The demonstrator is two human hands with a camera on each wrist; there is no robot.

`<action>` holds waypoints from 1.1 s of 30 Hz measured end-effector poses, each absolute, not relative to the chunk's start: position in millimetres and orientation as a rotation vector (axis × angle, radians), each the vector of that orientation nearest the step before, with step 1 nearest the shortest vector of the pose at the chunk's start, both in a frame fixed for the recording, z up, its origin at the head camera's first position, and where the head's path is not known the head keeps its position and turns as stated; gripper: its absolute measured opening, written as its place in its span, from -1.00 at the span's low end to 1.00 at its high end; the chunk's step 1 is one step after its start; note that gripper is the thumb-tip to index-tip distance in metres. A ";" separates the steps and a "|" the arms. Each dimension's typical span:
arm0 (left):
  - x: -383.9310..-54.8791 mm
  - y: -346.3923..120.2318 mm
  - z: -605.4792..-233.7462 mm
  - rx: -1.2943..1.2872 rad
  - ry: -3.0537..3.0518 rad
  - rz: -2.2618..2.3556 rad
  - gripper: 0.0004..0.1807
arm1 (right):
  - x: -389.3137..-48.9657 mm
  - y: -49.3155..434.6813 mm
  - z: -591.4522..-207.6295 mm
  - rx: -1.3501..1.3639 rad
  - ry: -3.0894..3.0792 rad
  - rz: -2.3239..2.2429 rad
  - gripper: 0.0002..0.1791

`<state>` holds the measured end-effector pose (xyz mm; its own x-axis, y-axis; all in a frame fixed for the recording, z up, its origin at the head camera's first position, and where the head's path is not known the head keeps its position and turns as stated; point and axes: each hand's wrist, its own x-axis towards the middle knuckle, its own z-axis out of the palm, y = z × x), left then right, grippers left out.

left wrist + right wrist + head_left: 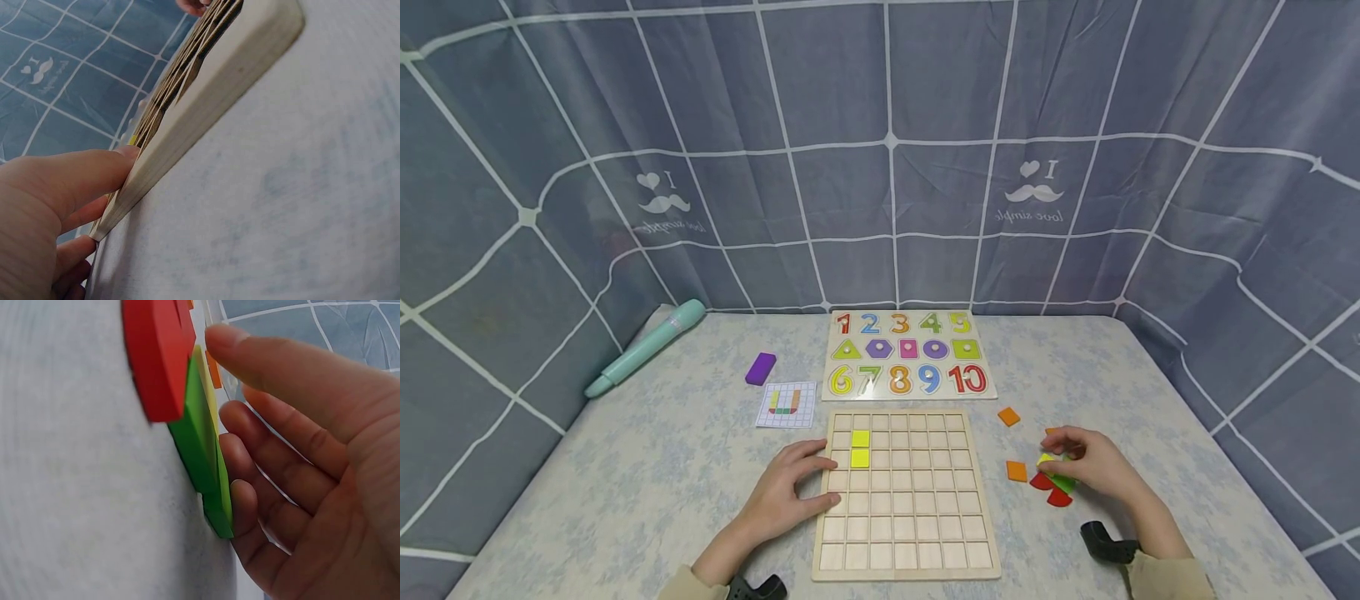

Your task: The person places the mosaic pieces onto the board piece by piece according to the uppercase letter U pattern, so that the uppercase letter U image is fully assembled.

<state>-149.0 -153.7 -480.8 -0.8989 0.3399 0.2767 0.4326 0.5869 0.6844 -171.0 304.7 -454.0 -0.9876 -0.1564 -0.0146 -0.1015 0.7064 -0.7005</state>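
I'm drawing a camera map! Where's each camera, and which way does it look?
Head: on the head, facing forward and down at the wooden grid board; left grip, right grip, forearms and sleeves show.
Left wrist: on that wrist, facing along the board's side; left grip shows, plus fingers up top.
Right wrist: on that wrist, facing red and green pieces; right grip shows.
Shared: head and right wrist both show those pieces.

Beige sleeves [1168, 578] adjoin 2 curved black wrist mounts [1108, 546].

On the puzzle board [917, 395], numerals 1 to 10 are being displayed; on the curtain [940, 200], mirrored "I", a heart, a moustache and "love simple" are being shown twice.
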 end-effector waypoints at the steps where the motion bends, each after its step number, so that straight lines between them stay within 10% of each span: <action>1: -149.0 -153.7 -480.7 -0.659 -2.694 -1.209 -0.59 | -170.8 304.9 -453.8 -0.221 2.833 -1.155 -0.57; 33: -149.5 -153.7 -482.7 -0.668 -2.684 -1.200 -0.59 | -170.3 305.2 -455.9 -0.203 2.839 -1.092 -0.66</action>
